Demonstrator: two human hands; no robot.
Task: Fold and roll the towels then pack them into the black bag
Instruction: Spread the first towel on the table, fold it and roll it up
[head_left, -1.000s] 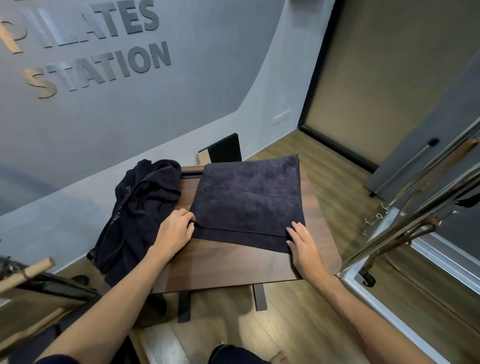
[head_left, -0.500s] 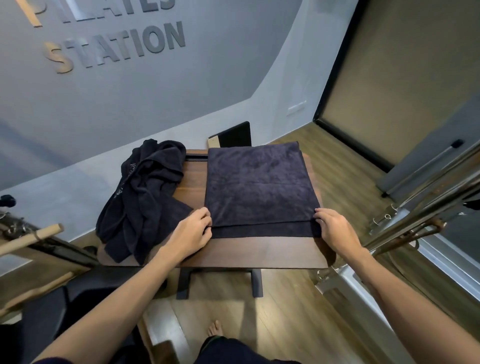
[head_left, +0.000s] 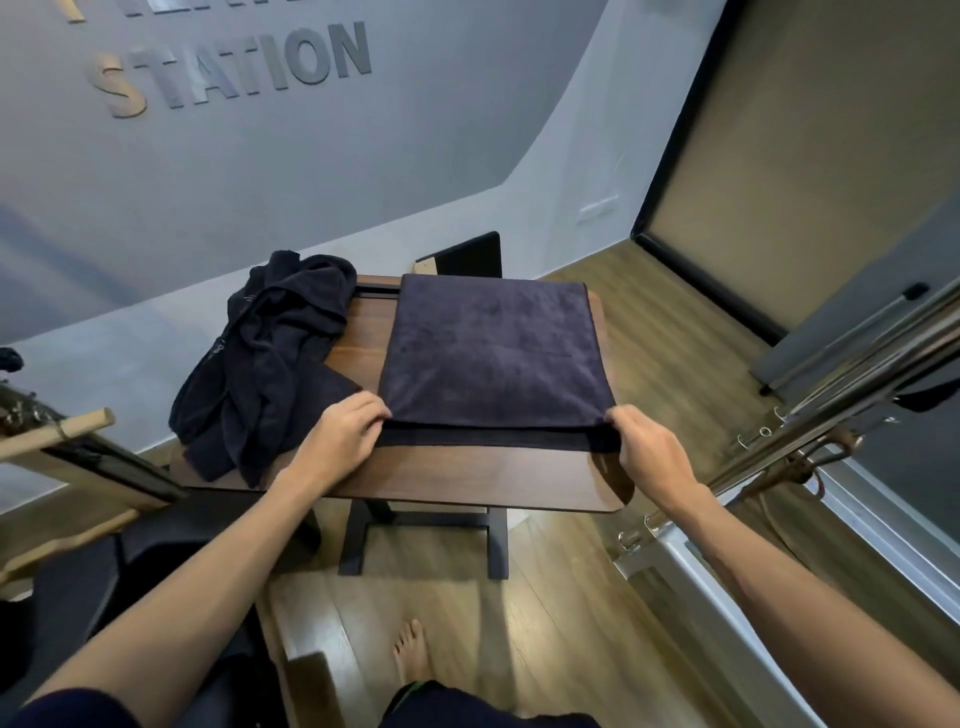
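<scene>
The fingertips of both hands are hidden under the near edge of the folded towel (head_left: 493, 353), so how deep the fingers reach cannot be made out. The upper layer of that near edge is gripped at its left corner by the left hand (head_left: 345, 434), fingers curled round the cloth, and at its right corner by the right hand (head_left: 647, 449), likewise curled round it. A lower layer is seen as a dark strip showing below the gripped edge, lying flat on the wood.

The dark navy towel is laid on the right half of the wooden table (head_left: 467, 478), its far edge reaching the table's far edge and its near edge stopping short of the near edge. Its long axis appears to run from near to far, though the wide lens bends the shape and the proportions are hard to judge.

A crumpled pile of dark towels (head_left: 265, 364) is heaped on the table's left side, hanging over the left edge; how many pieces are in it cannot be told. Its near flap lies just beside the left hand.

Behind the table's far edge a black panel (head_left: 467, 257) is partly hidden. A bare foot (head_left: 410, 649) is seen on the wooden floor (head_left: 649, 364) below.
</scene>
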